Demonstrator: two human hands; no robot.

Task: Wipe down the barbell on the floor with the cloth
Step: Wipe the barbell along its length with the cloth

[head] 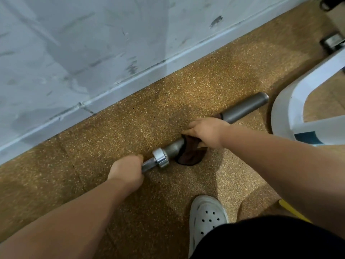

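The grey steel barbell (242, 109) lies on the speckled tan rubber floor (130, 118), near the floor's far edge and running roughly alongside the pale blue skirting board (130, 79) at the foot of the scuffed grey-white wall (74, 43). Its thick sleeve end points toward the curved white metal frame (287, 109) standing at the floor's right side, close to it but not touching. The person's left hand (127, 171) is curled round the thinner bar just beside the shiny silver collar (161, 157), on the side away from the sleeve. The right hand (205, 131) sits farther along on the sleeve, fingers wrapped over a dark brown cloth (190, 156) that is folded around the metal. A loose part of the cloth hangs below the bar and touches the floor. Between the two hands, a short stretch of bare sleeve shows next to the collar. Nearer the person, one foot in a white perforated plastic clog (207, 215) stands flat on the floor, beside a black garment (270, 240) at the lower right.
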